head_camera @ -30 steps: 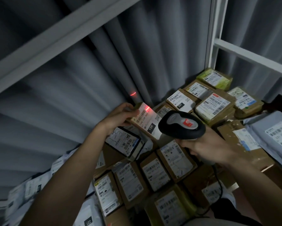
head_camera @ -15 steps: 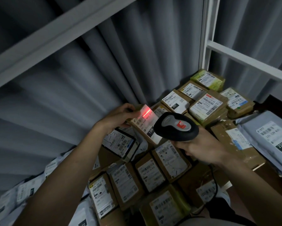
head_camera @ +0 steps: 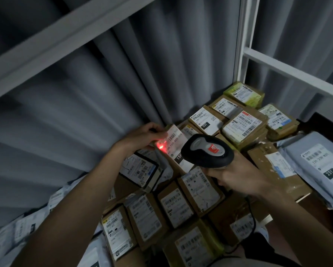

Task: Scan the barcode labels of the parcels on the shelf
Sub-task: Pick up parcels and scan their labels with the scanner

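My left hand grips the far end of a small brown parcel with a white barcode label, tilted up toward me. My right hand holds a black and grey handheld scanner just right of that parcel, its head covering the label's lower right part. A red scan spot glows on the label's left edge, beside my left fingers. Several labelled cardboard parcels lie packed together on the shelf below both hands.
More boxes fill the back right corner. Grey mailer bags lie at the right, others at the lower left. Grey curtain hangs behind the shelf; a white frame post stands at the right. The scanner's cable hangs below my right wrist.
The red scan spot has slid from the wall, across the label's top, down to its left edge. Both hands and the held parcel stayed almost in place.
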